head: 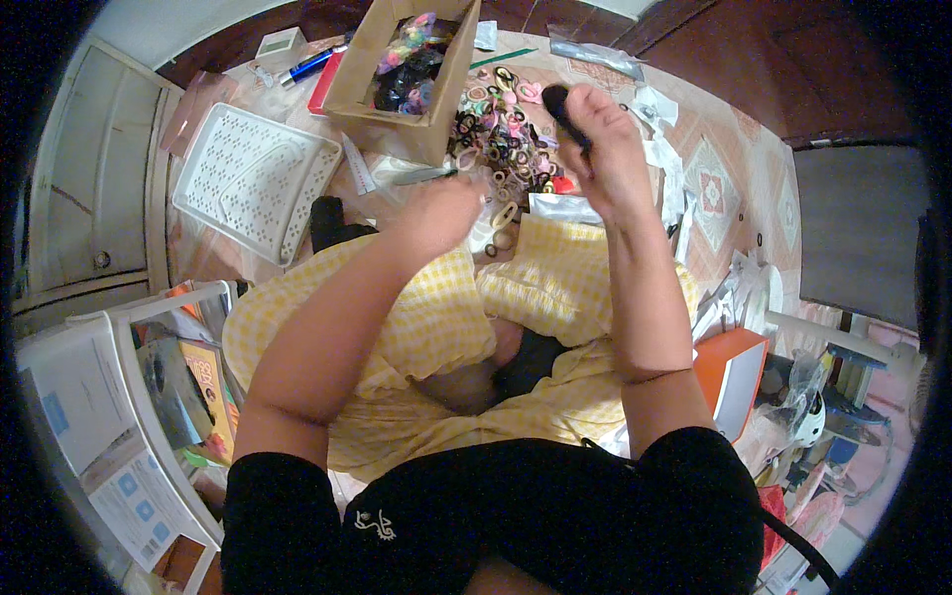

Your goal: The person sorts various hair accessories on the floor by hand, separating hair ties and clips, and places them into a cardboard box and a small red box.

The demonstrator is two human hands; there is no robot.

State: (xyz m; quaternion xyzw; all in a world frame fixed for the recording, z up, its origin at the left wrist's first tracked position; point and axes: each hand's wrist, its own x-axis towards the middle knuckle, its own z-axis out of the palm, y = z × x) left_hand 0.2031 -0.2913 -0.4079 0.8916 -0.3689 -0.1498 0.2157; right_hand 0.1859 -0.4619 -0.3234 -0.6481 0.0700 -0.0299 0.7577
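My right hand (611, 152) is raised over the right side of a pile of hair ties. It grips a thick black band (567, 119), likely a fabric hair tie. The mixed pile of hair ties (506, 137) lies on the tiled floor in black, beige, pink and other colours. My left hand (446, 212) is low at the near left edge of this pile, blurred, with its fingers mostly hidden. Clear plastic (480, 195) shows beside its fingertips; whether the hand holds it cannot be told. A cardboard box (394, 130) with dark and multicoloured items inside stands beyond my left hand.
On the left lie a white perforated plastic tray (253, 178) and a white shelf rack (175, 305). A blue cylinder (309, 67) and a red box (324, 89) sit behind. Clear packaging (595, 59) lies far right. An orange box (732, 383) stands beside my right elbow.
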